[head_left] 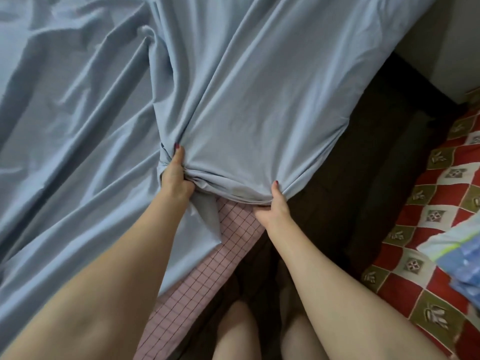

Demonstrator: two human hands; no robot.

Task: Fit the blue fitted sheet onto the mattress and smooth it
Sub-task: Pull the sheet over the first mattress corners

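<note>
Left hand (174, 175) first: its arm reaches forward from the lower left, nearly straight, and the fingers are curled into a bunched fold of the blue fitted sheet (246, 105), thumb lying up along the fabric with a dark red nail showing. That grip sits right at the corner of the mattress (197, 287), where the cloth gathers into tight pleats. Left of the arm, the sheet spreads over the bed in long loose wrinkles running diagonally, none of it flat. Between the two hands the hem is pulled into a rounded pocket over the corner, and below it the pink checked mattress cover shows bare, running down toward the person's knees.

Her right hand (275, 207) comes in from the lower right, wrist bent slightly, fingers tucked under the hem and thumb pressed on top, pinching the edge of the sheet just beside the exposed checked cover. Past that hand the sheet hangs taut over the bed's side, next to a dark strip of floor. Further right lies a red, white and olive patterned quilt (426, 255), with a blue and white folded bundle (459, 258) at the frame's edge.
</note>
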